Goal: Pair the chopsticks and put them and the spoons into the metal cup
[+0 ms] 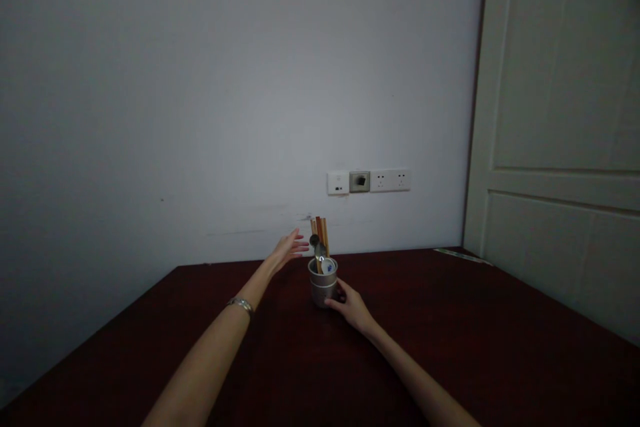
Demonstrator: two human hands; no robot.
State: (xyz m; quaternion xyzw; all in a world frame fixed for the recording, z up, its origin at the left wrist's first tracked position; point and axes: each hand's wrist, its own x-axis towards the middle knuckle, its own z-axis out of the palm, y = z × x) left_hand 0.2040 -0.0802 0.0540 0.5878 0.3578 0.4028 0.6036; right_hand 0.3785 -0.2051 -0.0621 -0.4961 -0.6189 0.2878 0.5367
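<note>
A grey metal cup (324, 290) stands upright on the dark red table (280, 353). In it are several wooden chopsticks (320, 232), metal spoons (320, 251) and a white spoon with a blue mark (328, 266). My right hand (350, 307) grips the cup from its right side, thumb in front and fingers partly hidden behind. To the left of the chopsticks, my left hand (290, 247) is raised with fingers stretched out, holding nothing. It appears just apart from the spoons. A silver bracelet (241, 305) circles my left wrist.
Behind the table rises a pale wall (240, 113) with a row of sockets (390, 179) and switch plates (360, 181). On the right is a light panelled door (560, 113). A thin flat strip (463, 255) lies near the table's back right edge.
</note>
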